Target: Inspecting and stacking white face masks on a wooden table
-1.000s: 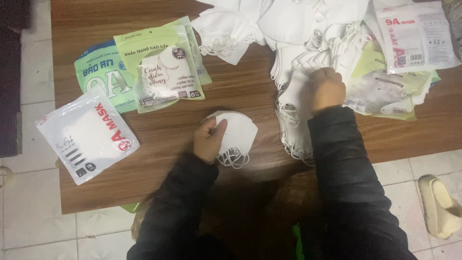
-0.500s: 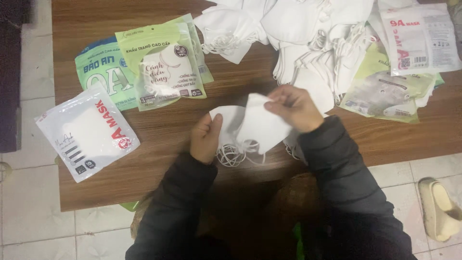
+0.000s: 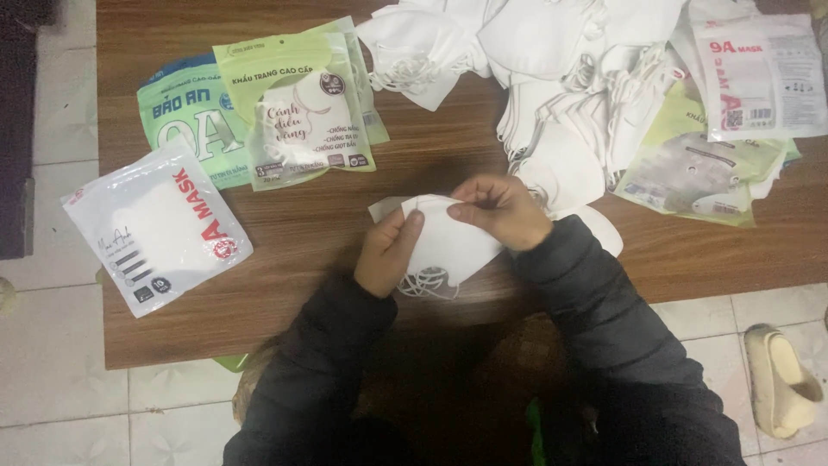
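Note:
My left hand [image 3: 388, 253] and my right hand [image 3: 503, 210] both grip a small stack of folded white face masks [image 3: 448, 248] just above the near middle of the brown wooden table [image 3: 310, 302]. The left thumb presses on the stack's left edge. Right-hand fingers pinch its top edge. White ear loops [image 3: 427, 283] dangle below the stack. Both arms are in dark padded sleeves.
A heap of loose white masks [image 3: 561, 78] covers the table's far right. Green mask packets [image 3: 293, 112] lie at the far left, a white packet [image 3: 155, 229] at the near left, more packets [image 3: 733, 112] at the right. A sandal [image 3: 780, 380] is on the tiled floor.
My right hand fetched a white mask from the heap on the right and brought it onto the stack in my left hand. Both hands now grip the stack together.

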